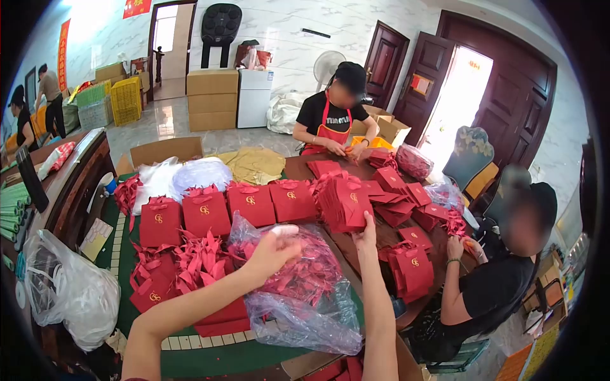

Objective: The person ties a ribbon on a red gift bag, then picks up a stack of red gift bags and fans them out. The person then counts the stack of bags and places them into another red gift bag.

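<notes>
My right hand [365, 233] grips a stack of small red paper gift bags [346, 203] by its lower edge, holding it above the dark table. My left hand [277, 253] is over a clear plastic bag [302, 314] filled with red ribbons [314, 273]. Its fingers are loosely bent and apart, with nothing seen in them and a white covering on one finger. Beyond it, a row of red gift bags with gold lettering [206, 213] stands on the green-topped table. Loose red ribbons [200, 254] lie heaped over more bags at the left.
Across the table a person in a red apron [327, 120] handles something orange. At the right, a seated person in black [489, 289] works beside a pile of red bags [412, 270]. White plastic bags [73, 292] lie at the left. A cardboard box [166, 150] stands behind the table.
</notes>
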`<state>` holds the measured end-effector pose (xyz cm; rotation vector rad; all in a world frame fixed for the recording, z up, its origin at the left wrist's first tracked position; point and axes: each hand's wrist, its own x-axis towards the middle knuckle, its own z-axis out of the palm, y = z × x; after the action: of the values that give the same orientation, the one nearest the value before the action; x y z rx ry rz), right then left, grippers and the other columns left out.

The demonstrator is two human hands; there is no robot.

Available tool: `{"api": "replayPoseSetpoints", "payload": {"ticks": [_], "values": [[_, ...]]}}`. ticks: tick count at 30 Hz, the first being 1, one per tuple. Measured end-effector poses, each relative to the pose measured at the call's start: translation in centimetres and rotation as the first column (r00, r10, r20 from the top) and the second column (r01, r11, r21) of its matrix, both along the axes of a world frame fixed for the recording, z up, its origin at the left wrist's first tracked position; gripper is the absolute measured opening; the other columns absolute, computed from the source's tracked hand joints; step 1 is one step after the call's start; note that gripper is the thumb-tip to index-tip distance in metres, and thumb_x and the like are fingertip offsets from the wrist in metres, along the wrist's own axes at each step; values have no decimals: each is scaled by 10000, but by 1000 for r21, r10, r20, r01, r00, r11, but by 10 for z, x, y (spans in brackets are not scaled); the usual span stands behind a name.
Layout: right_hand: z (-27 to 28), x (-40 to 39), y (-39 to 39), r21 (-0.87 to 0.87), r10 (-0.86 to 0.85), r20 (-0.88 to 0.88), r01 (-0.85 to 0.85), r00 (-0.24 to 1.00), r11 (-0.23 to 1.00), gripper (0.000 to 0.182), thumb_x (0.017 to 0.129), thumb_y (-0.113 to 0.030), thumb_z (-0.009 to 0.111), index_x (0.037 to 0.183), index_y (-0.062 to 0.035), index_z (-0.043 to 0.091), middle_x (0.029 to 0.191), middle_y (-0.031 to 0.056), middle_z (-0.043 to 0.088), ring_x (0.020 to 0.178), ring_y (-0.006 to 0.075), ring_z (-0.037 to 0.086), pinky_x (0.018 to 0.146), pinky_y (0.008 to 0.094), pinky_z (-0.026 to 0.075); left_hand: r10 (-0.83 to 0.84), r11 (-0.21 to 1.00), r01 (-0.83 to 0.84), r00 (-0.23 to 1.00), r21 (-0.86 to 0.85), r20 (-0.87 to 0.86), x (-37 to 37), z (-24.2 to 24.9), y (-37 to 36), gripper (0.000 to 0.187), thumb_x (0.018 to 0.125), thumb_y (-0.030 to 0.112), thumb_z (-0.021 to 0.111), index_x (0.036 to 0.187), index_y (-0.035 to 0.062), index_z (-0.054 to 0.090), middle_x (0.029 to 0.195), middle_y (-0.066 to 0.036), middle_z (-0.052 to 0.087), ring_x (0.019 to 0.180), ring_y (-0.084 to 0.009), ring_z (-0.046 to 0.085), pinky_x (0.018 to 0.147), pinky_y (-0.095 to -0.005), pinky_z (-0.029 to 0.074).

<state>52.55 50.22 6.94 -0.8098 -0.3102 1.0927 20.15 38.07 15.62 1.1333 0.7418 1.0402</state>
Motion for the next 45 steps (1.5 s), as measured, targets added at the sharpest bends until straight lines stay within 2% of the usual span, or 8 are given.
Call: {"api": "replayPoseSetpoints", "payload": {"ticks": [8, 17, 28, 33, 34, 38, 41, 45], "values": [[-104, 34, -1, -178, 94, 20, -89, 995, 980, 603, 806, -286, 770, 1323, -79, 540, 1306, 95, 588, 1164, 282, 578, 969, 490, 481, -287, 955, 296, 941, 26, -178, -67, -13, -90, 426, 944, 17, 610, 1347, 41, 473, 1083, -93, 648, 1035, -134, 611, 907, -283, 497], [-88, 48, -6, -260, 122, 174, -74, 977, 963, 510, 817, -242, 767, 1256, -68, 574, 1223, 89, 635, 1080, 265, 623, 885, 450, 536, -329, 928, 372, 830, 6, -450, -95, -75, -160, 325, 957, 100, 619, 1277, 55, 580, 1088, -72, 681, 1036, -130, 647, 884, -286, 513], [-96, 41, -5, -243, 77, 385, 20, 919, 970, 522, 800, -270, 795, 1198, 5, 598, 1143, 125, 662, 1002, 253, 657, 823, 399, 548, -236, 972, 229, 923, -57, -304, -92, -143, -245, 286, 941, 82, 617, 1224, 75, 574, 944, -36, 657, 830, -98, 610, 729, -260, 499], [-111, 55, 8, -268, 70, 918, 481, 390, 835, 795, 774, -512, 777, 1188, 138, 581, 1130, 195, 677, 950, 285, 665, 822, 370, 531, -190, 974, 221, 914, 45, -358, -82, -148, -259, 282, 929, 102, 639, 1206, 76, 595, 950, -49, 678, 816, -128, 629, 732, -276, 516], [-108, 59, 8, -296, 125, 924, 468, 362, 833, 876, 762, -550, 771, 1207, 171, 550, 1184, 233, 647, 1010, 302, 646, 878, 374, 510, -373, 922, 292, 846, -256, -381, -88, -147, -261, 345, 962, 172, 631, 1292, 87, 573, 1068, -45, 683, 955, -97, 645, 843, -262, 521], [-98, 36, 8, -408, 304, 912, 528, 277, 744, 763, 844, -457, 737, 1238, 163, 531, 1258, 264, 600, 1123, 285, 601, 965, 373, 470, -247, 963, 180, 885, -200, -394, -94, -148, -269, 342, 969, 184, 622, 1295, 99, 562, 1042, -42, 687, 906, -82, 638, 828, -253, 526], [-113, 41, 4, -212, 4, 940, 575, 341, 790, 805, 770, -597, 743, 1120, 122, 651, 1116, 323, 651, 1060, 412, 628, 952, 440, 491, -179, 970, 104, 917, -221, -356, -105, -155, -277, 329, 969, 175, 620, 1285, 94, 570, 997, -10, 669, 854, -51, 605, 790, -230, 508], [-84, 0, -37, -53, -118, 952, 532, 282, 845, 723, 828, -532, 693, 1114, 129, 639, 1122, 307, 644, 1068, 398, 618, 960, 430, 485, -50, 983, -21, 926, -183, -374, -125, -155, -288, 329, 953, 149, 634, 1271, 85, 580, 1001, -23, 683, 843, -56, 617, 754, -229, 514]]}}
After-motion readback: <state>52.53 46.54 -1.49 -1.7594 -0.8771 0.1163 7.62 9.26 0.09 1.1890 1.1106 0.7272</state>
